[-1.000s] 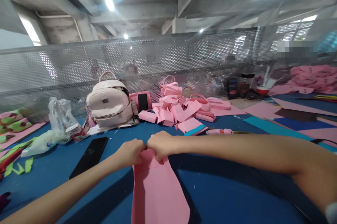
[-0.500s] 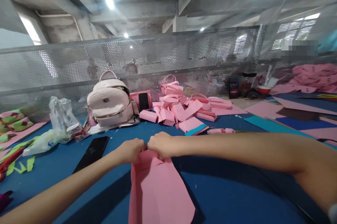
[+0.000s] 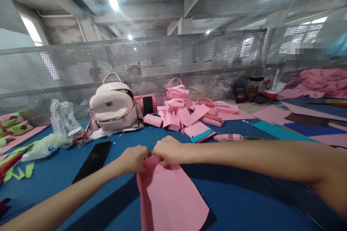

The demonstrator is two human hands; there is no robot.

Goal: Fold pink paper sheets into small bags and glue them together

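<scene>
A large pink foam sheet (image 3: 173, 198) rises along its left side and folds over at its far end, above the blue table (image 3: 108, 205). My left hand (image 3: 135, 158) is closed on the far left corner of that end. Right beside it, my right hand (image 3: 169, 151) grips the same folded end, its fingers curled over the edge. The knuckles almost touch, and my fingertips are partly hidden behind the pink material. The sheet's near end runs out of the bottom of the view.
Behind my hands lies a heap of folded pink pieces (image 3: 184, 111). A pale backpack (image 3: 114, 106) stands left of it. A black phone (image 3: 93, 160) and a plastic bag (image 3: 63, 122) are at the left. Blue and pink sheets (image 3: 284, 131) lie right, before a perforated metal screen (image 3: 162, 55).
The lower part of the pink sheet has swung slightly to the right. Both hands keep their grip at its far end, and my right forearm has dropped a little.
</scene>
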